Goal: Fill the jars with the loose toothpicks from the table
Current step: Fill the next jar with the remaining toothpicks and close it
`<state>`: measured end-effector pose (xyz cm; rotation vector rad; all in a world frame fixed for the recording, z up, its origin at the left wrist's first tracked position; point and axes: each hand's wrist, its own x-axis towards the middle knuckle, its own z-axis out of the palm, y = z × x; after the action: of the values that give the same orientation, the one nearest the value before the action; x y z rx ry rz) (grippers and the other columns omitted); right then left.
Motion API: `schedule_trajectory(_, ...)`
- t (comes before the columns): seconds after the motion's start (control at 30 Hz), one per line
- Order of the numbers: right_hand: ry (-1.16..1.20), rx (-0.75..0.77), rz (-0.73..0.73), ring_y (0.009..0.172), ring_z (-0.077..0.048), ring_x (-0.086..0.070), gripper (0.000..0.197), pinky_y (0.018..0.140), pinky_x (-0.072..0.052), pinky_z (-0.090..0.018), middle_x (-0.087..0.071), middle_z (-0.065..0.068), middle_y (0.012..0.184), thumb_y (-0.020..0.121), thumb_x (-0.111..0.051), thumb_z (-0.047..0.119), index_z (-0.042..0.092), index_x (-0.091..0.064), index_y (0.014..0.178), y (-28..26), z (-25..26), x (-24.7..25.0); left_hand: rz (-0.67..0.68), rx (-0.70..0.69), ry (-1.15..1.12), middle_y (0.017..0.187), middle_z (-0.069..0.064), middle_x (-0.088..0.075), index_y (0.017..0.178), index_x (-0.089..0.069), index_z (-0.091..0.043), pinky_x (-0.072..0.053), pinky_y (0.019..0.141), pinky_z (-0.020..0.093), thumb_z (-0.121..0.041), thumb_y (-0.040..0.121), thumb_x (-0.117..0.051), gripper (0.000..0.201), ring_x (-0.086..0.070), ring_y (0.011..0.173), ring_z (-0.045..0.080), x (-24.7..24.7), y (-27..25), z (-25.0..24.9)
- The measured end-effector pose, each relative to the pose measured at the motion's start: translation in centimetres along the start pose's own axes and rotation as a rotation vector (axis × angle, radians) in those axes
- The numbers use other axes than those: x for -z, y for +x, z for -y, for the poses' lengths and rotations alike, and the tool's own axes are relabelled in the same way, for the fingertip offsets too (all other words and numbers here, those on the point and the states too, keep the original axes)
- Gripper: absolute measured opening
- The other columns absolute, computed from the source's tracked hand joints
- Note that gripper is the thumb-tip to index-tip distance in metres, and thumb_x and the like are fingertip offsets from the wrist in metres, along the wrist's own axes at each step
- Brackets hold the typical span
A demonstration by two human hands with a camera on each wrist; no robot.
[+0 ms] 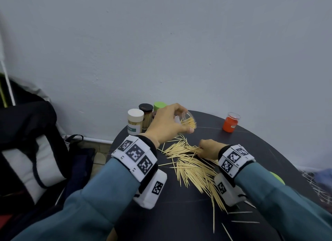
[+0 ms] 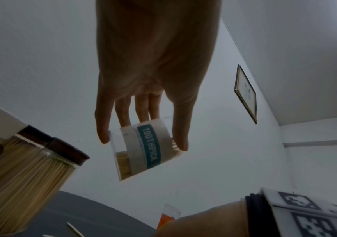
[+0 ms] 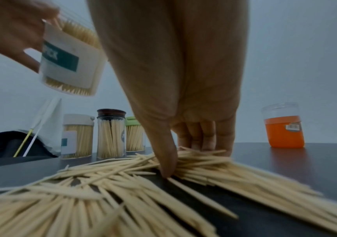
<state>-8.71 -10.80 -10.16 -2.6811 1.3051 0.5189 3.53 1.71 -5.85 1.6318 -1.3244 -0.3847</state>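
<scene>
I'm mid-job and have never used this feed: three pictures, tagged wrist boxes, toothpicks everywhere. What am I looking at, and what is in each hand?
No machine here: a person's two bare hands with a camera strapped on each wrist. The wide picture comes from a head camera, the other two look along each hand. The left hand holds an open labelled jar, tilted and partly filled. The right hand gathers loose toothpicks on the dark table. Three capped full jars and an orange jar stand at the back.
</scene>
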Motion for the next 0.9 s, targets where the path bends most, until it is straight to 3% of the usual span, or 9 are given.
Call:
schedule_trajectory(0.37,-0.017,-0.003,0.044,0.127,-0.026,-0.045,0.041,0.104,-0.034,-0.032,-0.045,-0.015,0.139,0.101,-0.035,0.022,0.000,-0.037,0.136,-0.8,0.3,0.2,0.043,0.019,0.031,0.127,-0.001,-0.057,0.128,-0.053,-0.014,-0.032,0.078,0.012,-0.023,0.073,-0.080,0.061,-0.043,0.101,0.002,0.0,-0.2,-0.2)
schedule_trajectory(0.43,-0.027,0.018,0.070,0.111,-0.023,-0.051,0.037,0.096,-0.038,-0.030,-0.053,-0.014,0.128,0.102,-0.035,0.020,0.000,-0.043,0.131,-1.0,0.2,0.2,0.046,0.018,0.034,0.126,-0.001,-0.058,0.127,-0.054,-0.014,-0.032,0.078,0.012,-0.023,0.073,-0.080,0.061,-0.044,0.101,0.002,0.0,-0.2,-0.2)
schedule_trajectory(0.47,-0.032,0.027,0.086,0.097,-0.020,-0.051,0.035,0.086,-0.041,-0.029,-0.057,-0.012,0.114,0.101,-0.035,0.018,-0.001,-0.046,0.129,-1.0,0.1,0.2,0.047,0.015,0.037,0.126,0.000,-0.058,0.127,-0.054,-0.014,-0.032,0.077,0.011,-0.023,0.073,-0.080,0.061,-0.044,0.101,0.003,-0.1,-0.2,-0.3)
schedule_trajectory(0.53,-0.013,0.024,0.107,0.075,-0.015,-0.046,0.029,0.062,-0.037,-0.021,-0.050,-0.003,0.081,0.100,-0.036,0.013,-0.001,-0.052,0.120,-0.9,-0.2,0.1,0.052,0.013,0.043,0.124,-0.001,-0.058,0.127,-0.054,-0.014,-0.032,0.076,0.010,-0.023,0.073,-0.080,0.060,-0.045,0.100,0.003,-0.1,-0.3,-0.3)
schedule_trajectory(0.57,0.024,0.013,0.111,0.069,-0.013,-0.044,0.023,0.056,-0.033,-0.018,-0.045,0.000,0.073,0.099,-0.036,0.010,0.002,-0.053,0.113,-0.8,-0.4,0.1,0.056,0.014,0.047,0.124,-0.001,-0.058,0.126,-0.054,-0.014,-0.032,0.077,0.012,-0.023,0.073,-0.080,0.060,-0.045,0.100,0.003,-0.2,-0.3,-0.4)
schedule_trajectory(0.63,0.168,-0.004,0.122,0.061,-0.008,-0.043,0.018,0.056,-0.033,-0.016,-0.043,0.002,0.070,0.099,-0.033,0.008,0.007,-0.050,0.097,-0.9,-0.8,0.0,0.061,0.015,0.055,0.124,-0.002,-0.058,0.126,-0.055,-0.014,-0.032,0.080,0.015,-0.023,0.073,-0.080,0.060,-0.044,0.099,0.003,-0.3,-0.3,-0.4)
schedule_trajectory(0.7,0.339,-0.007,0.117,0.058,-0.008,-0.043,0.025,0.057,-0.035,-0.018,-0.045,0.000,0.069,0.099,-0.027,0.007,0.009,-0.046,0.083,-1.1,-1.3,-0.1,0.065,0.014,0.061,0.123,-0.002,-0.058,0.125,-0.055,-0.014,-0.033,0.081,0.016,-0.023,0.073,-0.080,0.059,-0.044,0.100,0.003,-0.4,-0.3,-0.4)
schedule_trajectory(0.8,0.570,-0.008,0.080,0.060,-0.009,-0.043,0.023,0.060,-0.037,-0.019,-0.045,0.000,0.071,0.100,-0.022,0.009,0.010,-0.042,0.088,-1.0,-2.2,-0.2,0.072,0.014,0.065,0.122,-0.003,-0.058,0.125,-0.055,-0.014,-0.033,0.081,0.016,-0.023,0.073,-0.080,0.058,-0.045,0.099,0.003,-0.5,-0.3,-0.4)
schedule_trajectory(0.9,0.773,0.030,0.065,0.059,-0.008,-0.040,0.027,0.058,-0.037,-0.017,-0.042,0.000,0.070,0.100,-0.022,0.007,0.015,-0.042,0.083,-0.9,-2.9,-0.4,0.075,0.020,0.060,0.119,-0.004,-0.057,0.124,-0.055,-0.014,-0.034,0.078,0.014,-0.023,0.073,-0.080,0.058,-0.045,0.098,0.003,-0.6,-0.3,-0.3)
